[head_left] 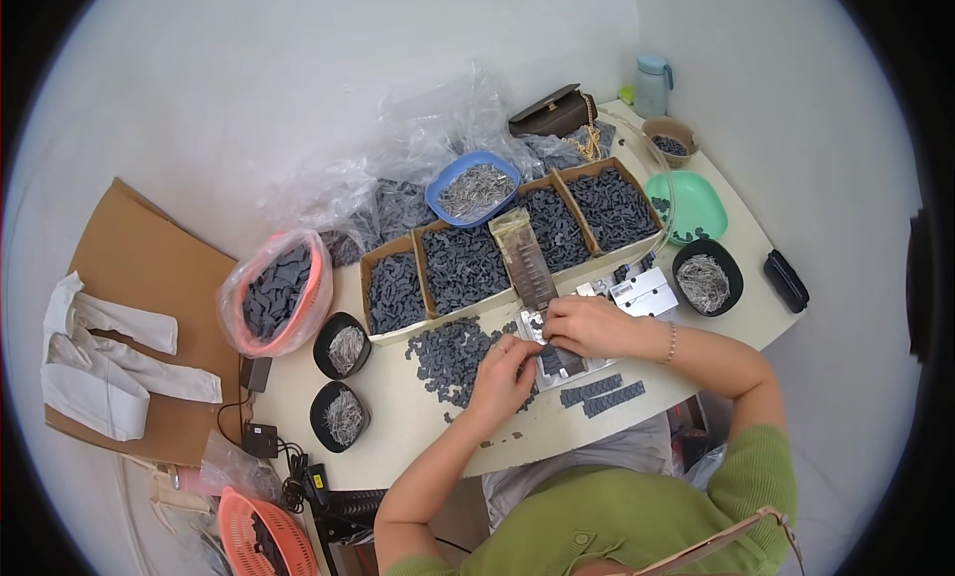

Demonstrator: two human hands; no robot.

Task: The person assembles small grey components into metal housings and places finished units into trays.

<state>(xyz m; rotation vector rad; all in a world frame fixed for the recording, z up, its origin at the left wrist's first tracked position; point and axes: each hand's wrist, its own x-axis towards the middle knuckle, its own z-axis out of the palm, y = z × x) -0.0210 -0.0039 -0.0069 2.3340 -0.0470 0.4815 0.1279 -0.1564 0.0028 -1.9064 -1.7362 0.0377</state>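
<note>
Both hands meet over a metal fixture (552,377) near the table's front edge. My left hand (505,375) has its fingers bent together at the fixture's left side, next to a pile of small dark grey plastic pieces (448,357). From the right, my right hand (585,325) reaches over the fixture with its fingers pinched. What either hand's fingertips hold is too small or hidden to make out. A dark grey piece (552,359) lies in the fixture below the fingers. Two assembled dark grey strips (615,397) rest just right of it.
Behind the hands stands a divided cardboard box (398,329) of dark grey pieces, with a blue bowl (473,220) of metal pins on it. Black bowls (341,417) of pins flank the work. A clear tube (668,193) curves down to the silver block (645,292). A green bowl (711,213) sits back right.
</note>
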